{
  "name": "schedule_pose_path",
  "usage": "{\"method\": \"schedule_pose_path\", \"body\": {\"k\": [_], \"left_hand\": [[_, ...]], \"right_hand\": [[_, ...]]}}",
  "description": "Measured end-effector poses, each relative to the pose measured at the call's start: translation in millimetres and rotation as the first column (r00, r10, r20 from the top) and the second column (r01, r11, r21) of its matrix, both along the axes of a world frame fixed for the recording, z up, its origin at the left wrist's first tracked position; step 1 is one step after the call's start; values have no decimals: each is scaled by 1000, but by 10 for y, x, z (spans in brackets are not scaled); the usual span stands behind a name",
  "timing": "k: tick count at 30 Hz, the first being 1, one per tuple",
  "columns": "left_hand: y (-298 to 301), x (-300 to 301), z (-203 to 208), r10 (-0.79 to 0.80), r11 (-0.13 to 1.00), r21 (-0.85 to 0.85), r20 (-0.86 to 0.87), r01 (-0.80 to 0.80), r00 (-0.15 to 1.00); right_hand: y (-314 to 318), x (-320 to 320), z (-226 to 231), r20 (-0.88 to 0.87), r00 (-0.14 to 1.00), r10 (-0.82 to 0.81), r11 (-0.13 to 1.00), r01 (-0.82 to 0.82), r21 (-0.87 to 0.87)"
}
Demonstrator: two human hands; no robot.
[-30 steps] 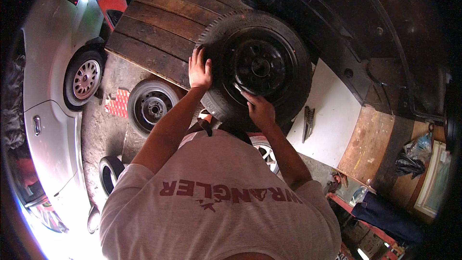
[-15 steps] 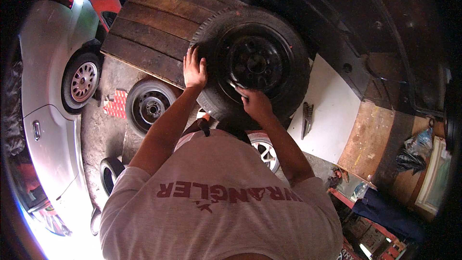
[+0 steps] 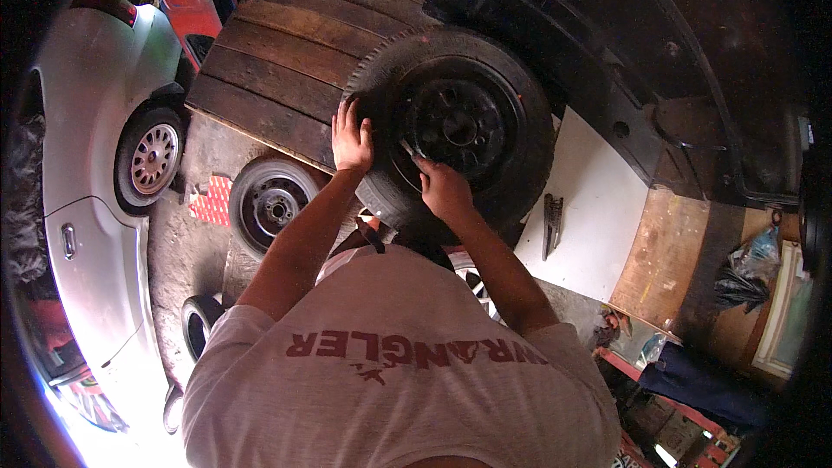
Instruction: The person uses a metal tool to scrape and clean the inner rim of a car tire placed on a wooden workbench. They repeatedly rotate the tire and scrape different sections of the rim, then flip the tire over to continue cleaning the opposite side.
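Two hands (image 3: 353,143) touch the tyre (image 3: 534,132), planks (image 3: 279,46) stretching beyond its edge.

Large dark red capital letters (image 3: 406,348) across a pale shirt (image 3: 399,407), upside down, small matching emblem (image 3: 373,374) alongside

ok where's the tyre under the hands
In the head view, the tyre is just above centre, between planks on its left and the white board at its lower right.

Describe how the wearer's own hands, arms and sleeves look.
The left hand and right hand are ungloved, and the forearms are bare, with no watch or cable visible. Short, loose, pale sleeves belong to a pale T-shirt with dark red lettering.
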State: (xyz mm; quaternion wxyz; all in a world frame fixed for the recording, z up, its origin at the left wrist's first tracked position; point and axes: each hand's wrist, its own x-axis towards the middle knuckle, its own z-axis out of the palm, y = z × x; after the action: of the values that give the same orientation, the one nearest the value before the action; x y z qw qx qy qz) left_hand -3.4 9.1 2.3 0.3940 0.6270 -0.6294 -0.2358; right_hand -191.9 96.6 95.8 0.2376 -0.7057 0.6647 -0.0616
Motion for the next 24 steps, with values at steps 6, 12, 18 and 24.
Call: {"method": "schedule_pose_path", "body": {"k": [6,12,18,24], "left_hand": [[0,15,13,5,1000,1,3,-5,1000],[-8,12,-38,7,1000,-7,0,-7,1000],[-2,14,-5,-9,999,-53,24,11,1000],[-4,7,-11,-6,999,-48,6,6,1000]], "right_hand": [[210,-193,-104,161,986,51,980,-18,-199],[5,86,-126,72,994,-88,989,96,-116],[-329,162,-225,-55,996,-75,985,65,-157],[-424,123,-262,-60,996,-65,977,51,-207]]}}
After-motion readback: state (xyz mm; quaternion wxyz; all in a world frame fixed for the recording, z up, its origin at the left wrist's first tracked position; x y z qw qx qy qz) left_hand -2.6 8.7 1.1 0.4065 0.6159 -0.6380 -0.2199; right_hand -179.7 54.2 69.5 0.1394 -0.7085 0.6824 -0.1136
